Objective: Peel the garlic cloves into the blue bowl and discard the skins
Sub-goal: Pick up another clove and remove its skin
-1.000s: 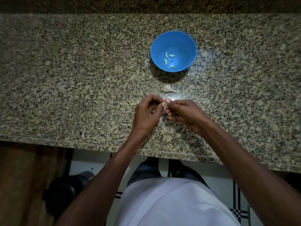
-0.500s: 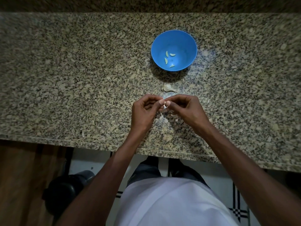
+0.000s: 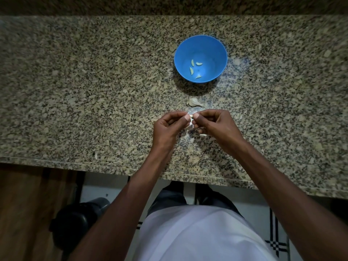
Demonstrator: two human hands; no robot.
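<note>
On the left, a dark round bin-like shape (image 3: 79, 221), dim and hard to identify, is seen on the floor below the worktop edge, beside a brown wooden panel (image 3: 22, 213). A pale scrap of garlic skin (image 3: 96, 155) lies on the speckled brown granite worktop (image 3: 75, 91), well to the left of the grip and nearer the edge.

The left hand (image 3: 167, 129) is curled, its thumb and forefinger pinched on one end of a small pale garlic clove (image 3: 191, 117). The other end is pinched by the curled fingers of the right hand (image 3: 216, 127), so the clove is held between both grips just above the worktop. Whether any skin is loosened cannot be told; the clove is mostly hidden.

The peeling would probably go best if the clove were held steady by one grip while the papery skin is caught with a thumbnail of the other and drawn off lengthwise, with light pressure so the clove is not crushed or dropped.

Just beyond the grip a whitish unpeeled garlic piece (image 3: 194, 102) rests on the worktop. Farther beyond, the round blue plastic bowl (image 3: 218, 53) is set, with four peeled cloves (image 3: 195, 69) inside. More skin fragments (image 3: 203, 135) lie under and to the right of the grip. A tiled floor with dark stripes (image 3: 273, 232) is visible at the lower right.
</note>
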